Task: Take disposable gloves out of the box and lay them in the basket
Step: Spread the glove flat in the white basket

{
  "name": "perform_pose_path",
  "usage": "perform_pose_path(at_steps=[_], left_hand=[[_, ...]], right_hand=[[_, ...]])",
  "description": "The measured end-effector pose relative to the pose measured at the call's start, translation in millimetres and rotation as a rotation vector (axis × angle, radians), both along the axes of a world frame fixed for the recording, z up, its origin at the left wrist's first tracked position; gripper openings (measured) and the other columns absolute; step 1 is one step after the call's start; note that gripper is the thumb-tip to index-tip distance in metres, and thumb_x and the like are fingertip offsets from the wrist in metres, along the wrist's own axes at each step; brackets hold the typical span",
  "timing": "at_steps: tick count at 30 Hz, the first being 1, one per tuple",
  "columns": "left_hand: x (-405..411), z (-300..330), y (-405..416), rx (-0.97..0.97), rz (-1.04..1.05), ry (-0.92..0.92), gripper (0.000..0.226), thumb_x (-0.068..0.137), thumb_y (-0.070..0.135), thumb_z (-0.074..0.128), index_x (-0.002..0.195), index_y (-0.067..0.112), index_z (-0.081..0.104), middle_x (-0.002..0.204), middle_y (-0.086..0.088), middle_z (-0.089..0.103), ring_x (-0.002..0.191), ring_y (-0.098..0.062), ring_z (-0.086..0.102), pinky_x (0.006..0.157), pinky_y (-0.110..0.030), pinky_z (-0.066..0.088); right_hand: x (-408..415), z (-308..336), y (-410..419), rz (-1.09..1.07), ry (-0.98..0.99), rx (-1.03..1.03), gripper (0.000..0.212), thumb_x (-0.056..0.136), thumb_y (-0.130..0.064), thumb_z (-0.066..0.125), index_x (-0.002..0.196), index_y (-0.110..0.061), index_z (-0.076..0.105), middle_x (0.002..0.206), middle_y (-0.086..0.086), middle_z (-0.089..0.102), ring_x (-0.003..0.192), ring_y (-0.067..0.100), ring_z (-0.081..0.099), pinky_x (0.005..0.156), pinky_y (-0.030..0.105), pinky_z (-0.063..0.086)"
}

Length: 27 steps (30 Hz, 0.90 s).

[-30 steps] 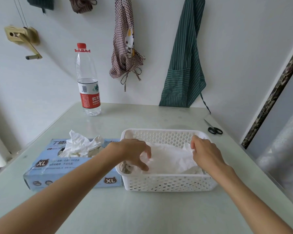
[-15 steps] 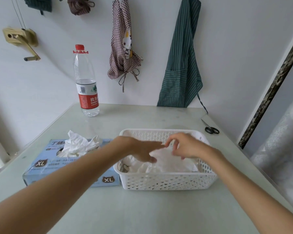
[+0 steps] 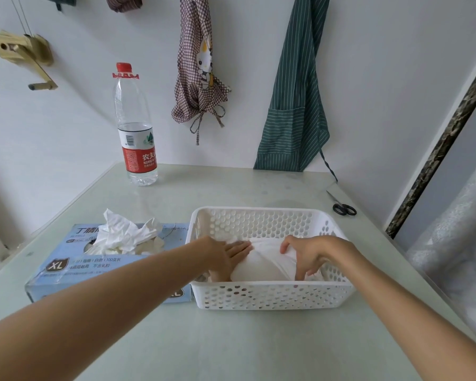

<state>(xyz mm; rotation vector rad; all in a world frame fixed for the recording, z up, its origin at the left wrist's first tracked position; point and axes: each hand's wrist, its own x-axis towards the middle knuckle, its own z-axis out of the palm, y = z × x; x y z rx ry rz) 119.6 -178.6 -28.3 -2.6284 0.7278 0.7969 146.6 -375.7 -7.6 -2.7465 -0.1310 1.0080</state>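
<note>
**Two hands in the white basket**

A white basket (image 3: 272, 296) with little round holes sits on the pale green desk (image 3: 231, 347). Both hands are inside it.

The left hand (image 3: 226, 257) lies flat on a white glove (image 3: 261, 266) in the basket. Its fingers (image 3: 239, 247) are straight and press down on the glove.

The right hand (image 3: 311, 254) is on the other side of the same glove. Its fingers (image 3: 300, 270) are bent and pinch the white stuff near the front wall of the basket.

The glove looks like a soft white lump. It fills the low middle part of the basket. I cannot tell how many gloves are under it.

Just beside the basket, on the left, lies a blue glove box (image 3: 74, 268). It touches the basket wall. It has "XL" on it. More white gloves (image 3: 124, 235) stick up out of the hole in the top of the box, all crumpled.

At the back of the desk stands a water bottle (image 3: 135, 133) with a red cap and a red label. It is upright and partly full.

A pair of black scissors (image 3: 342, 207) lies near the right edge of the desk, well apart from the basket.

On the wall hang a checked apron (image 3: 198, 78) and a green striped apron (image 3: 297, 105).
</note>
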Motion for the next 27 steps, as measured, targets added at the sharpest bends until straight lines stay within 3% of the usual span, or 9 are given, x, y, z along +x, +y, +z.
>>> perform_pose_path(at_steps=[5,8,12,15,17,21,23,25,27], left_hand=[[0.9,13.9,4.1,-0.078,0.065,0.002,0.097,0.089,0.057,0.05,0.149,0.021,-0.016,0.157,0.008,-0.021,0.146,-0.013,-0.009,0.12,-0.044,0.007],[-5.4,37.2,10.9,-0.085,-0.004,-0.112,0.09,0.087,0.068,0.037,0.152,0.02,-0.003,0.159,0.005,-0.013,0.147,-0.015,-0.01,0.12,-0.044,0.0],[-10.6,38.2,23.6,0.209,-0.017,-0.173,0.088,0.089,0.069,0.031,0.153,0.017,0.0,0.161,0.0,0.0,0.147,-0.015,-0.002,0.119,-0.04,-0.005],[-11.2,27.0,17.1,0.422,-0.06,-0.19,0.077,0.096,0.051,0.04,0.152,0.019,-0.002,0.161,0.004,0.001,0.147,-0.015,0.001,0.117,-0.044,-0.007],[-9.5,21.3,10.3,0.444,-0.061,-0.198,0.073,0.098,0.038,0.046,0.153,0.019,0.003,0.16,0.004,0.004,0.147,-0.017,0.005,0.116,-0.046,-0.005],[-8.8,28.4,15.9,0.275,0.016,-0.282,0.078,0.092,0.054,0.05,0.15,0.013,0.019,0.154,-0.007,0.029,0.143,-0.024,0.022,0.117,-0.045,0.002],[-16.7,42.5,24.7,0.151,0.046,-0.294,0.085,0.085,0.067,0.048,0.147,0.013,0.026,0.148,-0.007,0.039,0.139,-0.025,0.031,0.118,-0.043,0.01],[-25.7,54.6,33.8,0.03,0.01,-0.323,0.072,0.084,0.066,0.05,0.14,0.021,0.041,0.138,-0.001,0.05,0.131,-0.021,0.039,0.114,-0.038,0.021],[-31.6,57.7,40.3,-0.029,-0.047,-0.365,0.05,0.088,0.058,0.052,0.126,0.026,0.056,0.126,0.005,0.058,0.123,-0.017,0.046,0.109,-0.034,0.025]], right_hand=[[-0.3,2.3,-1.2,-0.011,-0.018,0.024,0.091,0.075,-0.007,0.078,0.142,-0.033,0.022,0.129,0.009,0.041,0.097,0.02,0.06,0.092,0.031,0.053],[-0.5,-0.1,-1.9,-0.008,-0.032,0.014,0.098,0.073,-0.009,0.079,0.145,-0.035,0.019,0.133,0.01,0.043,0.099,0.02,0.062,0.097,0.039,0.051],[-1.1,5.1,-2.4,-0.005,-0.036,0.0,0.097,0.073,-0.011,0.08,0.147,-0.031,0.021,0.141,0.011,0.042,0.103,0.021,0.062,0.097,0.038,0.051],[-4.3,7.8,-0.9,0.004,-0.046,-0.032,0.096,0.074,-0.013,0.08,0.149,-0.027,0.02,0.147,0.013,0.038,0.106,0.021,0.063,0.098,0.037,0.05],[-6.3,5.5,-0.8,0.014,-0.046,-0.041,0.093,0.076,-0.013,0.078,0.149,-0.026,0.02,0.151,0.012,0.033,0.106,0.021,0.061,0.099,0.036,0.05],[-11.4,17.3,-5.5,0.023,-0.048,-0.061,0.099,0.075,-0.019,0.081,0.15,-0.028,0.017,0.15,0.009,0.035,0.101,0.022,0.061,0.1,0.038,0.048],[-16.5,28.6,-6.2,0.063,-0.171,-0.096,0.092,0.076,-0.016,0.078,0.149,-0.027,0.022,0.149,0.007,0.035,0.109,0.023,0.057,0.099,0.036,0.047],[-19.8,36.5,0.5,0.105,-0.368,-0.069,0.076,0.079,-0.01,0.074,0.143,-0.025,0.036,0.141,0.004,0.042,0.112,0.02,0.052,0.09,0.03,0.047],[-18.7,35.1,17.4,0.132,-0.457,0.107,0.064,0.078,-0.009,0.075,0.133,-0.028,0.047,0.123,0.001,0.05,0.099,0.014,0.051,0.078,0.025,0.044]])
